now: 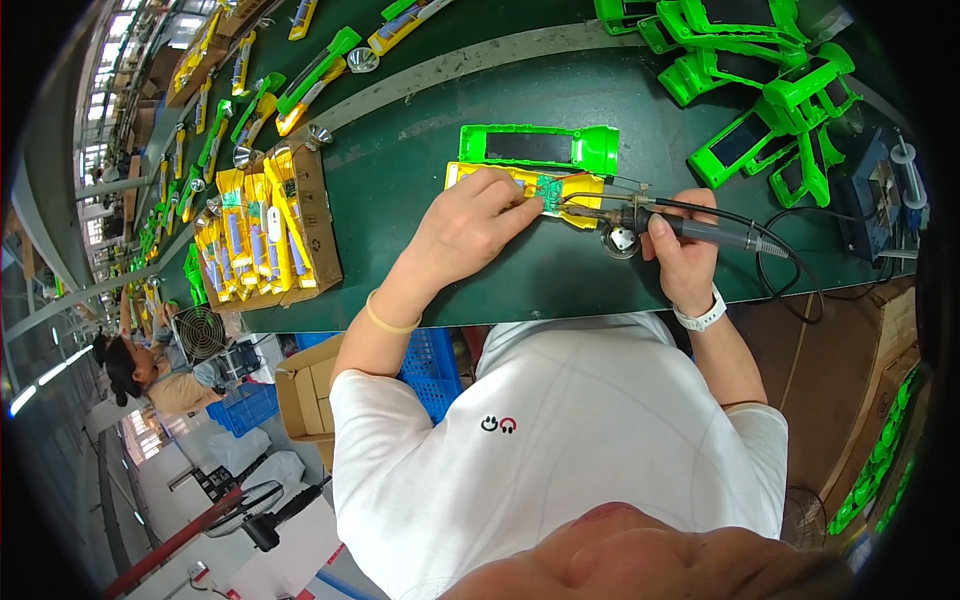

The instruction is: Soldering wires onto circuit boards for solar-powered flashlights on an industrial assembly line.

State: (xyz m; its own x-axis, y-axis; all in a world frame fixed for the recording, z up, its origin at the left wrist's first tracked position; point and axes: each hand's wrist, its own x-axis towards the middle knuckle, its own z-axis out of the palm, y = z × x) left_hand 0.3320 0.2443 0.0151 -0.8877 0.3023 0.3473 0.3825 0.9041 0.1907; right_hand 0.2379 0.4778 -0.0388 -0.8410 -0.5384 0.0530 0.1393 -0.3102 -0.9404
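Note:
My right hand (682, 252) is closed round the dark handle of a soldering iron (690, 228), whose metal tip and feed tube point left. The tip reaches a green circuit board (549, 192) set in a yellow plastic flashlight housing (590, 188). Bent over the housing's left part, my left hand (478, 222) has its fingertips by the board; whether they pinch a small part is hidden. A round reflector (621, 241) sits at the housing's right end, below the iron. Just beyond lies a green frame with a dark panel (540, 148).
At left stands a cardboard box (318, 225) packed with yellow housings. Green frames (765, 110) are heaped at the far right, near a dark blue soldering station (868, 200) with a looping black cable (800, 265). Past a metal rail (440, 75), more housings lie. Another person (165, 375) sits far left.

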